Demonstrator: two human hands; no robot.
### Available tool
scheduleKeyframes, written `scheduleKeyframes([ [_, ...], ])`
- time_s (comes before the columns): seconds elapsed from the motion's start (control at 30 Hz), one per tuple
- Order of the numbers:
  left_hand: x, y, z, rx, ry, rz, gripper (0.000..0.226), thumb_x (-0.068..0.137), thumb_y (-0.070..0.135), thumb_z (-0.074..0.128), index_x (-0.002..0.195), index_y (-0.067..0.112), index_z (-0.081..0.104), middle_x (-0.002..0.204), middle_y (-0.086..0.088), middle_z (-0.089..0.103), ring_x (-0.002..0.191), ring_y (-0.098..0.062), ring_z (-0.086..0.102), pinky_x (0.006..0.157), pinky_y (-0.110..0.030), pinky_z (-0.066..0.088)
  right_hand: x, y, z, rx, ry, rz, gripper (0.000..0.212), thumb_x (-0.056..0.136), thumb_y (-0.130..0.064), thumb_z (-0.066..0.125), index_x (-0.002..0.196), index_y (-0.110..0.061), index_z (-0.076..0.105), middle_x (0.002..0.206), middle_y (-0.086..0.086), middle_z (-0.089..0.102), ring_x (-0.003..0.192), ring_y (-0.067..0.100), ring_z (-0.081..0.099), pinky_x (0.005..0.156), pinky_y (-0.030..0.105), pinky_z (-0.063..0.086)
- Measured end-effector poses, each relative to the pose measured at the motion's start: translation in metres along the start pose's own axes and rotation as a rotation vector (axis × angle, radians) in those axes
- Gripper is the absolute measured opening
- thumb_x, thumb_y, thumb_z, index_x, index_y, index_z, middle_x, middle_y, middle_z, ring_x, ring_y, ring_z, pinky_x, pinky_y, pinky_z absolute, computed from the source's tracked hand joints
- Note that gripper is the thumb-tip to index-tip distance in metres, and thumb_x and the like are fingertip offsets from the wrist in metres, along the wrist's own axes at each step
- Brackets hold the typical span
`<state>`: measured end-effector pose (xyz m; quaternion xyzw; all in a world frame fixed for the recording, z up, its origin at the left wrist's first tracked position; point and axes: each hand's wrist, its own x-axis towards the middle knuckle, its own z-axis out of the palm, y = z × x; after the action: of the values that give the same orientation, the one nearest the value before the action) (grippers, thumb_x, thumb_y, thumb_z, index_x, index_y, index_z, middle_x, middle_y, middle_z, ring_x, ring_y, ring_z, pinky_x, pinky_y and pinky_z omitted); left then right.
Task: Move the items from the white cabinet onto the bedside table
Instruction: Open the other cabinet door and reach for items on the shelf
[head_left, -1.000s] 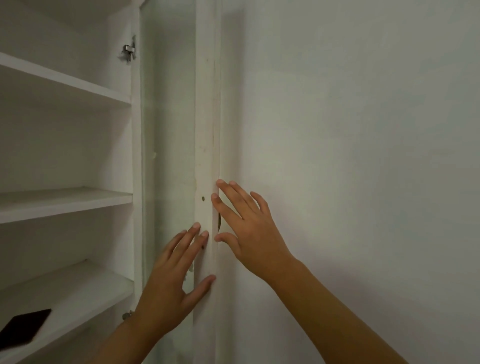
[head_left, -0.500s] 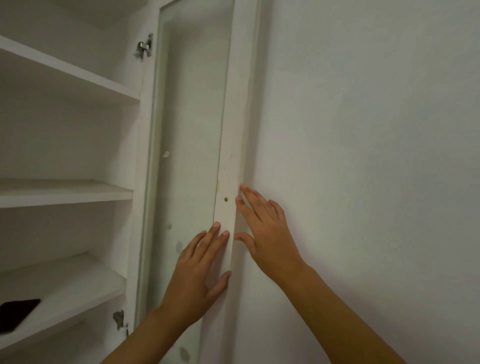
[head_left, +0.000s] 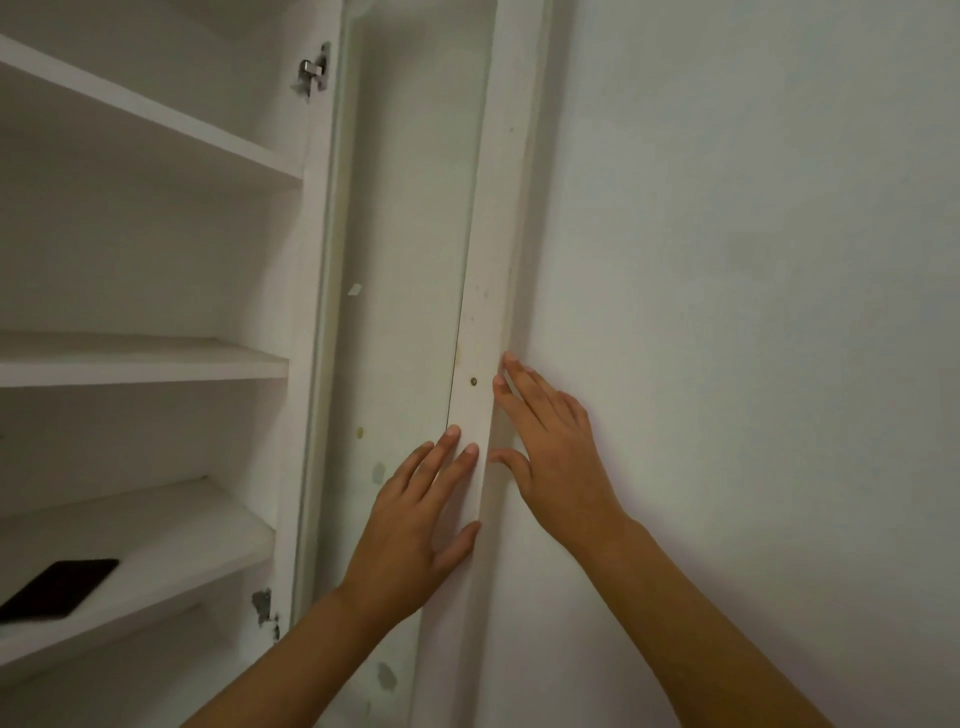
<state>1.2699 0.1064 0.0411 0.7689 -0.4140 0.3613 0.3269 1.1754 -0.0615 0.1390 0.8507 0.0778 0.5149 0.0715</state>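
Note:
The white cabinet (head_left: 156, 358) stands open on the left, with several bare shelves. A flat black item (head_left: 57, 587) lies on the lowest visible shelf at the far left. The cabinet's glass-panelled door (head_left: 410, 260) is swung wide against the wall. My left hand (head_left: 415, 525) lies flat on the door's inner face and frame, fingers spread. My right hand (head_left: 556, 447) rests flat on the wall side of the door's edge, fingers apart. Neither hand holds anything. The bedside table is out of view.
A plain white wall (head_left: 753, 312) fills the right half. Metal hinges (head_left: 314, 70) join the door to the cabinet side at the top and near the bottom (head_left: 262, 608).
The door has swung further open toward the wall, showing more of its inner face. Both hands have moved right with the door's edge. The view has shifted a little.

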Motion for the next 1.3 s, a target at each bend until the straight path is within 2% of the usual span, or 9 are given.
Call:
scheduleKeyframes([
  [0.17, 0.0, -0.002, -0.004, -0.013, -0.039, -0.001, 0.08, 0.098, 0.073, 0.045, 0.162, 0.055, 0.0, 0.17, 0.03, -0.009, 0.158, -0.002, -0.001, 0.122, -0.034, 0.002, -0.002, -0.012, -0.005, 0.007, -0.038, 0.069, 0.088, 0.09, -0.023, 0.081, 0.162, -0.014, 0.032, 0.172, 0.003, 0.025, 0.157, 0.026, 0.029, 0.122, 0.051, 0.031],
  [0.4, -0.022, -0.025, -0.041, -0.042, -0.087, -0.017, 0.071, 0.093, 0.081, 0.031, 0.156, 0.065, 0.003, 0.166, 0.038, -0.011, 0.154, 0.002, -0.002, 0.122, -0.04, 0.015, -0.004, -0.041, -0.026, 0.037, -0.111, 0.193, 0.084, 0.101, -0.031, 0.067, 0.167, -0.027, 0.016, 0.175, -0.008, 0.01, 0.162, 0.018, 0.009, 0.129, 0.048, 0.018],
  [0.5, -0.036, -0.04, -0.066, -0.073, -0.066, -0.044, 0.067, 0.095, 0.077, 0.03, 0.157, 0.061, 0.012, 0.168, 0.035, -0.005, 0.155, -0.001, 0.003, 0.122, -0.039, 0.016, 0.002, -0.074, -0.024, 0.045, -0.07, 0.184, 0.079, 0.102, -0.035, 0.064, 0.166, -0.027, 0.019, 0.176, -0.007, 0.01, 0.162, 0.018, 0.011, 0.128, 0.045, 0.015],
  [0.67, -0.063, -0.076, -0.112, -0.076, -0.081, -0.124, 0.071, 0.095, 0.076, 0.028, 0.16, 0.047, 0.029, 0.171, 0.019, 0.02, 0.158, -0.016, 0.023, 0.125, -0.052, 0.029, 0.012, -0.138, -0.003, 0.152, -0.077, 0.143, 0.071, 0.104, -0.038, 0.061, 0.164, -0.028, 0.026, 0.175, -0.009, 0.014, 0.162, 0.014, 0.01, 0.129, 0.046, 0.016],
  [0.8, -0.091, -0.11, -0.152, -0.085, -0.091, -0.226, 0.073, 0.092, 0.08, 0.03, 0.157, 0.045, 0.033, 0.17, 0.021, 0.019, 0.158, -0.013, 0.019, 0.126, -0.053, 0.026, 0.015, -0.188, 0.019, 0.226, -0.116, 0.131, 0.066, 0.103, -0.036, 0.06, 0.163, -0.026, 0.031, 0.174, -0.007, 0.019, 0.161, 0.014, 0.012, 0.128, 0.051, 0.022],
  [1.0, -0.147, -0.169, -0.203, -0.051, -0.118, -0.307, 0.061, 0.1, 0.06, 0.042, 0.158, 0.041, 0.037, 0.168, 0.018, 0.027, 0.157, -0.015, 0.023, 0.127, -0.044, 0.024, 0.027, -0.26, 0.059, 0.285, -0.193, 0.114, 0.067, 0.102, -0.036, 0.062, 0.161, -0.027, 0.033, 0.172, -0.006, 0.023, 0.16, 0.015, 0.018, 0.127, 0.041, 0.018],
  [1.07, -0.166, -0.187, -0.217, -0.047, -0.127, -0.345, 0.06, 0.101, 0.059, 0.043, 0.158, 0.041, 0.037, 0.168, 0.017, 0.029, 0.156, -0.016, 0.026, 0.127, -0.048, 0.028, 0.031, -0.281, 0.074, 0.32, -0.209, 0.098, 0.066, 0.102, -0.036, 0.063, 0.161, -0.026, 0.035, 0.172, -0.007, 0.023, 0.159, 0.014, 0.018, 0.127, 0.038, 0.016],
  [1.17, -0.19, -0.21, -0.232, -0.028, -0.154, -0.408, 0.061, 0.101, 0.05, 0.056, 0.158, 0.04, 0.037, 0.168, 0.016, 0.029, 0.156, -0.016, 0.024, 0.125, -0.051, 0.032, 0.033, -0.306, 0.096, 0.364, -0.238, 0.094, 0.063, 0.103, -0.037, 0.062, 0.16, -0.026, 0.037, 0.172, -0.009, 0.023, 0.159, 0.013, 0.019, 0.124, 0.033, 0.013],
  [1.3, -0.22, -0.232, -0.239, 0.002, -0.167, -0.444, 0.063, 0.1, 0.044, 0.059, 0.159, 0.038, 0.037, 0.168, 0.017, 0.028, 0.156, -0.013, 0.025, 0.125, -0.046, 0.033, 0.032, -0.331, 0.125, 0.409, -0.287, 0.077, 0.062, 0.102, -0.038, 0.063, 0.158, -0.023, 0.041, 0.171, -0.006, 0.025, 0.159, 0.015, 0.022, 0.124, 0.036, 0.019],
])
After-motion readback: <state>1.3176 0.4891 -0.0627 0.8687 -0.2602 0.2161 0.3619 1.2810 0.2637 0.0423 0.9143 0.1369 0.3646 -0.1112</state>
